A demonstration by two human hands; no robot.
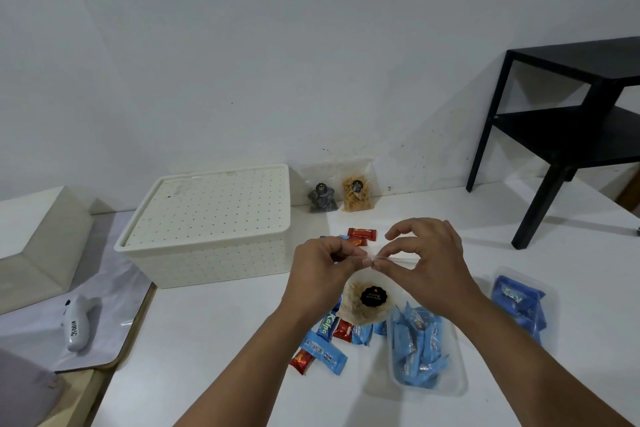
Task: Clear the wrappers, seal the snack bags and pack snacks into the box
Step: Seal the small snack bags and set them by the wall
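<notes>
Both hands were up over the desk (214, 340), the left hand (323, 276) and right hand (427, 263) each pinching the top strip of a clear snack bag (367, 302), apparently pressing it shut. Packing looked hardly begun: the cream box (211, 225) sat lidded behind, two more bags (341, 191) leaned on the wall, and loose bars (323, 352) and two trays of blue packets (420, 350) lay about.

A plain room at home (bare white wall (242, 45)): black side table (568, 121), cream storage box (211, 222), snacks.
</notes>
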